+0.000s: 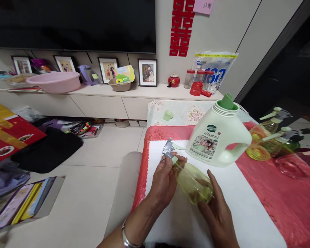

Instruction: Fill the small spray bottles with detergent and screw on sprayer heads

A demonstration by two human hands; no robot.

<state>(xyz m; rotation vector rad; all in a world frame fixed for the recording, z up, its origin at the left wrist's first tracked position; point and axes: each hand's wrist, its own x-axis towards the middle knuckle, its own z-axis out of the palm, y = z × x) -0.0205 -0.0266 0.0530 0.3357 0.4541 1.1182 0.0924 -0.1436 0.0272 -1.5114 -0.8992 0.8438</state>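
Note:
A see-through yellow-green pump bottle (193, 181) lies tilted between my hands above the white sheet. My left hand (165, 179) is closed round its neck, at the light green collar. Beyond those fingers sticks out the pump head (167, 148), with grey wrapping around it. At the other end, my right hand (218, 210) holds the bottle's base between thumb and fingers. Just behind the bottle stands a large pale green detergent jug (209, 137) with a green spout in its uncapped mouth. A light green cap (167, 115) rests on the flowered cloth further back.
Several pump bottles (271, 137) and a clear pinkish dish (297, 163) stand on the red cloth (279, 203) at the right. A low cabinet (98, 105) carries a pink basin (55, 82), photo frames and jars. On the floor at left are a red box (12, 134) and books.

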